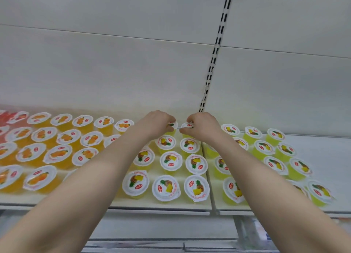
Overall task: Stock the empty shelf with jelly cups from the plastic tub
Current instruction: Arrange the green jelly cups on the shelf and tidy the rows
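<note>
At the back of the white shelf [322,157], two yellow pineapple jelly cups stand side by side, just apart. The left hand [155,122] curls its fingers round the left-hand cup [172,126], and the right hand [201,126] grips the right-hand cup [187,125] at its lid. Rows of pineapple cups [171,160] fill the shelf in front and to the right. Orange-fruit cups [58,154] stand to the left, and red cups [4,118] are at the far left edge. A slotted upright [214,53] rises behind the hands.
</note>
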